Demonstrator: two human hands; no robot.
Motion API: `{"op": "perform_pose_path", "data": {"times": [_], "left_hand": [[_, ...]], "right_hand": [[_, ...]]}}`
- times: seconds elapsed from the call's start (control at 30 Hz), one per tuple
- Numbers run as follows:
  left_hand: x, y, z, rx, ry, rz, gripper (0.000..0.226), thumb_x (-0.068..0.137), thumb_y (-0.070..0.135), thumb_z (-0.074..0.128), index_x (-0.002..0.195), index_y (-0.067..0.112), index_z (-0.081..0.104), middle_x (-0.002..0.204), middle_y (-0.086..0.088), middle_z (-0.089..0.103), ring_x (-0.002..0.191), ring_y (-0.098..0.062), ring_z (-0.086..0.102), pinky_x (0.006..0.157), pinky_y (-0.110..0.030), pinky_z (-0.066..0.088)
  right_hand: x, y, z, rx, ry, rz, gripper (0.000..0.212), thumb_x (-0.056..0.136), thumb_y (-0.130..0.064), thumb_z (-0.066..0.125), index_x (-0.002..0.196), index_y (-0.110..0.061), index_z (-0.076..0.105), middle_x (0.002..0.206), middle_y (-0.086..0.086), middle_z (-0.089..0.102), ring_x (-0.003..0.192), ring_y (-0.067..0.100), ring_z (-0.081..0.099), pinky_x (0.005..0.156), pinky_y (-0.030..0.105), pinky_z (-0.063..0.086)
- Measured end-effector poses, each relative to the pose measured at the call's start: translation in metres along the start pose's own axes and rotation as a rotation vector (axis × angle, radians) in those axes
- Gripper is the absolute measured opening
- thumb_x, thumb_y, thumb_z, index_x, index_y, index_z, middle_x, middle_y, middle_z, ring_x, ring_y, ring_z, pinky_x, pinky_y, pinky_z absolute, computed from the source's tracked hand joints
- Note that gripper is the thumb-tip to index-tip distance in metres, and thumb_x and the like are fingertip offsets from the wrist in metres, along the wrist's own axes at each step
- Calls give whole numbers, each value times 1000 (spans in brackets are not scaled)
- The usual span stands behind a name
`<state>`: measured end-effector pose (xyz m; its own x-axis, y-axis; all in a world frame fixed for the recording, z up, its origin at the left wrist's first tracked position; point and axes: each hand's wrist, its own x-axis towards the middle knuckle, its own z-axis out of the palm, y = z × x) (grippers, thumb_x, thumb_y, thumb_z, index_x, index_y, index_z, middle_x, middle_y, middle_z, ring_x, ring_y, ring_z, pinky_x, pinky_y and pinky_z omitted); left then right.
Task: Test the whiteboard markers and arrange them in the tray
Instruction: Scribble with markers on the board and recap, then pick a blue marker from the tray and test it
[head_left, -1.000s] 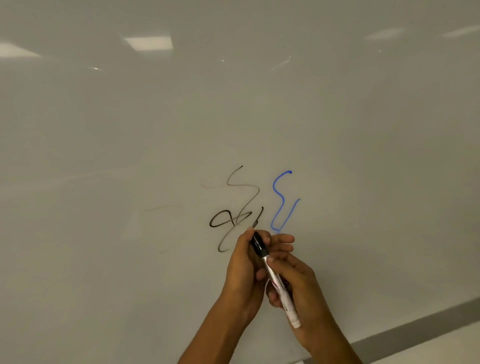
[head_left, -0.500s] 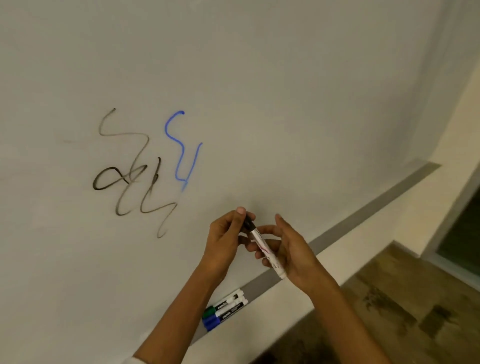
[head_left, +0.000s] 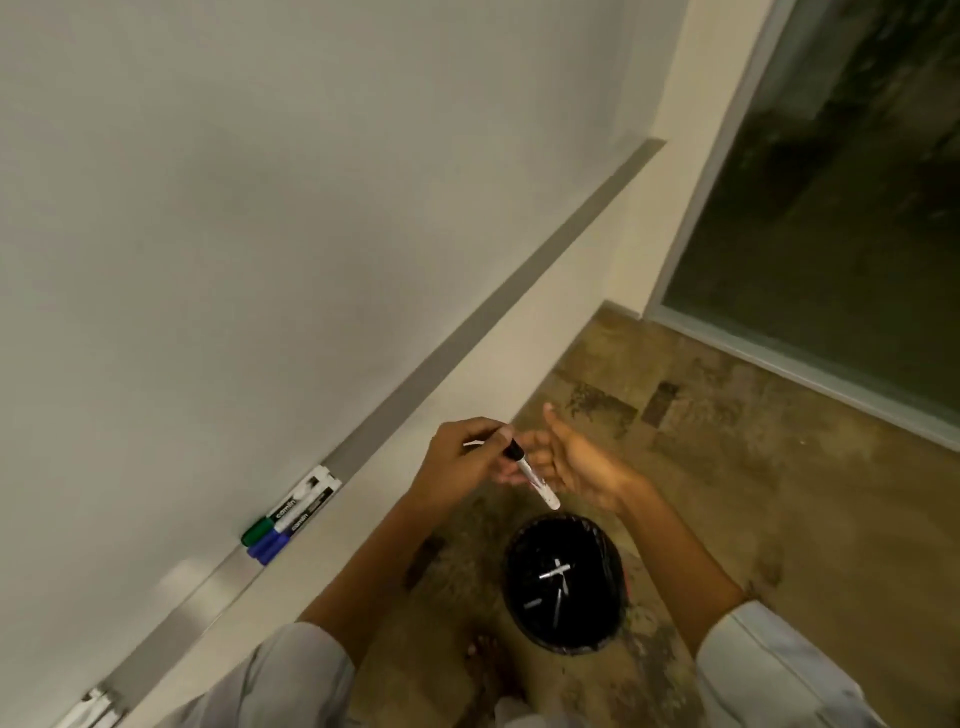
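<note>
With the left hand (head_left: 462, 460) pinching the capped marker (head_left: 530, 475) above the bin (head_left: 563, 582) (right hand (head_left: 576, 467) open beside it), release only once it hangs squarely over the opening.

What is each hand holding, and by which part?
Left hand pinches the black-capped marker at its cap end; right hand is open, holding nothing.

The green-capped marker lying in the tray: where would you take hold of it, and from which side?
Grip the green-capped marker round the middle of its white barrel, coming from above and the room side. It lies flat along the tray with the whiteboard right behind it and a blue-capped marker tight against its front, so probably only its top is free for fingertips.
</note>
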<state>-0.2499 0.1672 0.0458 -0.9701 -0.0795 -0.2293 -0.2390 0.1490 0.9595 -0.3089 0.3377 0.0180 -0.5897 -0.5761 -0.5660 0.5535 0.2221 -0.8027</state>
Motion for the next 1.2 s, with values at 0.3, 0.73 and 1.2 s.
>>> {"op": "perform_pose_path", "data": {"times": [0.3, 0.73, 1.2], "left_hand": [[19, -62, 59, 97, -394, -304, 30, 96, 39, 54, 124, 29, 60, 120, -8, 64, 106, -22, 64, 89, -38, 53], [11, -53, -71, -46, 263, -456, 27, 98, 33, 50, 110, 10, 60, 108, -11, 66, 97, -25, 64, 83, -41, 56], [-76, -119, -170, 83, 819, -761, 38, 90, 21, 59, 123, 2, 56, 119, -18, 63, 108, -31, 59, 78, -30, 44]], "right_hand": [[-1, 34, -39, 50, 374, 92, 65, 101, -55, 17, 109, -9, 62, 110, 13, 68, 93, 20, 64, 70, 28, 41], [87, -14, 52, -26, 137, 57, 58, 99, -57, 29, 110, -15, 67, 114, 5, 72, 107, 26, 66, 103, 46, 46], [161, -11, 221, -524, -48, 91, 22, 92, -32, 64, 96, -10, 61, 94, 8, 67, 89, 21, 67, 81, 35, 60]]}}
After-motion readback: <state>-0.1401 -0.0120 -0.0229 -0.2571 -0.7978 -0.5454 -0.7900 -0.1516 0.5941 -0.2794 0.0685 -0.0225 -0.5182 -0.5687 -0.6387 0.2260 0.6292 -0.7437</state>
